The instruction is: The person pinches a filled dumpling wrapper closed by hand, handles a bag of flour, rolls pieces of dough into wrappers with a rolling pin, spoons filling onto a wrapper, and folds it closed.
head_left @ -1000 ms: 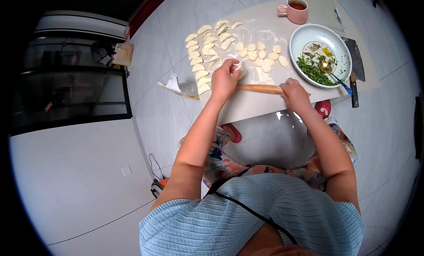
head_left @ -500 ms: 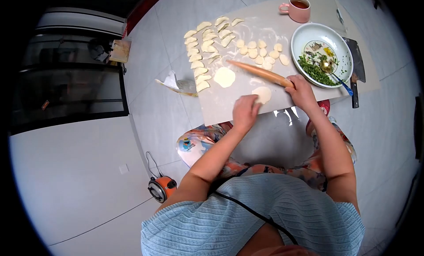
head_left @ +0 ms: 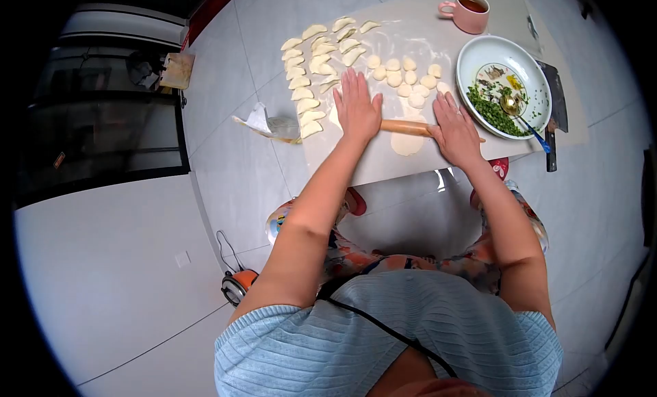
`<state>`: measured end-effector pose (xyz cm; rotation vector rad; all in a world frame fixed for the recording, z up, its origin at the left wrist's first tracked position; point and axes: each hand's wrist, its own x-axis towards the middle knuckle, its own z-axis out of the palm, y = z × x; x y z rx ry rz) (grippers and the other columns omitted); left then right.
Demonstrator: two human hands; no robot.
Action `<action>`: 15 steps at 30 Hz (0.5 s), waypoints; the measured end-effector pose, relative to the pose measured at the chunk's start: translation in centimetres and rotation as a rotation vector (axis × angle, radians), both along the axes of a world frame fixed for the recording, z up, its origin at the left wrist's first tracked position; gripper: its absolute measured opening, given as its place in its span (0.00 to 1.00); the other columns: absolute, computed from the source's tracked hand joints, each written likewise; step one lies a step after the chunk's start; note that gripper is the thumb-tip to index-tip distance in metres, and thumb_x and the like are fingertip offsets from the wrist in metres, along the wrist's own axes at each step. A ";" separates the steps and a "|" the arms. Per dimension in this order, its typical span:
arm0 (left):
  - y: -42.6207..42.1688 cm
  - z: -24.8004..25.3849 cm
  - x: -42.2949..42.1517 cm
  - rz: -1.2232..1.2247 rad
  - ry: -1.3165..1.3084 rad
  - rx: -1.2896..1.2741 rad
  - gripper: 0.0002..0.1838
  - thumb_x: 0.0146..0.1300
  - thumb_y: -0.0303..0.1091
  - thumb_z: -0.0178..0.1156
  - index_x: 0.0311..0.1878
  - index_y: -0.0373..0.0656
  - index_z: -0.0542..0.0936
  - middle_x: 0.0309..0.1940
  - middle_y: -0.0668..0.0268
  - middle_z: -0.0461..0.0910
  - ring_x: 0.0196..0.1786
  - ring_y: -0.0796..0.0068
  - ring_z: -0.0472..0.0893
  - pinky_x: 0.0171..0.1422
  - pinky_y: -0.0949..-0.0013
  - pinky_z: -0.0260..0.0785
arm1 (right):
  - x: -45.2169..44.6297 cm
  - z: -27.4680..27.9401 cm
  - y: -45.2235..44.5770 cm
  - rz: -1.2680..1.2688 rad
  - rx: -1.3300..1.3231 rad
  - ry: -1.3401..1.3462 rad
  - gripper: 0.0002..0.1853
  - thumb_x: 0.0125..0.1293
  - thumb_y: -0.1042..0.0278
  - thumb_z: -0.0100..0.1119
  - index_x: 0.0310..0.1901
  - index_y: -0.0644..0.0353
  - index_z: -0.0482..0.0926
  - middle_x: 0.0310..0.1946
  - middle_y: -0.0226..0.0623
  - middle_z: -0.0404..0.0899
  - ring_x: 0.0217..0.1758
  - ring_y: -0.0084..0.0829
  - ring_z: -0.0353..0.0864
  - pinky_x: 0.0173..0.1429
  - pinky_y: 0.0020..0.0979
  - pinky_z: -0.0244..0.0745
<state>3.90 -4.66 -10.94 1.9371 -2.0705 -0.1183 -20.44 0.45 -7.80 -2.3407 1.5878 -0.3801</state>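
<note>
Dough disc (head_left: pixel 408 146) | partly under rolling pin (head_left: pixel 405 127) | left hand (head_left: pixel 359 115), right hand (head_left: pixel 457 133): both flat atop pin (outstretched, unclenched)

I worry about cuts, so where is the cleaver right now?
In the head view, the cleaver lies at the right side of the table, just right of the white bowl, its black handle pointing toward the person's side.

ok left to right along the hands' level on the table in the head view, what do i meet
Leftmost column of folded dumplings → left hand → rolling pin's bare middle → right hand → white bowl → cleaver.
</note>
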 end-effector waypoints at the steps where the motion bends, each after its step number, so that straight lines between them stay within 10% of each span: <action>1: -0.8 0.1 -0.2 0.014 0.009 -0.012 0.38 0.71 0.47 0.54 0.77 0.36 0.59 0.81 0.51 0.49 0.83 0.53 0.46 0.83 0.43 0.36 | 0.0 -0.3 -0.2 -0.035 -0.074 0.006 0.32 0.71 0.58 0.56 0.71 0.66 0.63 0.75 0.47 0.61 0.82 0.41 0.53 0.79 0.46 0.52; 15: 11.9 2.1 -0.6 -0.084 -0.006 0.120 0.35 0.70 0.41 0.55 0.76 0.35 0.61 0.80 0.51 0.52 0.82 0.51 0.49 0.81 0.40 0.40 | -0.9 2.6 5.4 0.097 0.211 0.106 0.41 0.68 0.54 0.61 0.74 0.69 0.56 0.78 0.48 0.53 0.84 0.42 0.46 0.83 0.45 0.44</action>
